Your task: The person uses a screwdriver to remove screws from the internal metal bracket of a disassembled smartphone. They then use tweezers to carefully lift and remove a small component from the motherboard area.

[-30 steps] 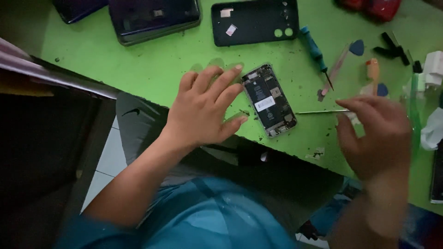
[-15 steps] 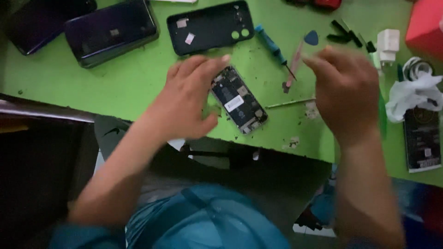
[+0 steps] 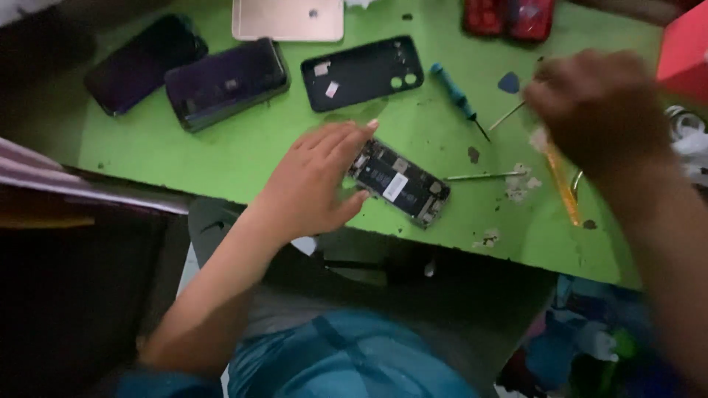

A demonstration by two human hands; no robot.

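Observation:
An opened phone point(image 3: 402, 184) with its circuit board showing lies near the front edge of the green mat point(image 3: 221, 158). My left hand point(image 3: 313, 180) rests on the phone's left end, fingers over its far edge and thumb at its near edge. My right hand point(image 3: 601, 110) is blurred, hovering at the right with curled fingers over a thin pale stick point(image 3: 507, 116) and an orange tool point(image 3: 564, 184). Whether it holds either, I cannot tell. A thin metal tool point(image 3: 483, 175) lies on the mat just right of the phone.
A black back cover point(image 3: 361, 72), a blue screwdriver point(image 3: 457, 92) and a blue pick point(image 3: 509, 82) lie behind the phone. Two dark phones point(image 3: 225, 82) and a gold phone back point(image 3: 287, 18) sit far left. A red box point(image 3: 682, 51) stands at the right edge.
My right hand has left the thin metal tool on the mat and moved up and right, away from the phone. My left hand stays on the phone.

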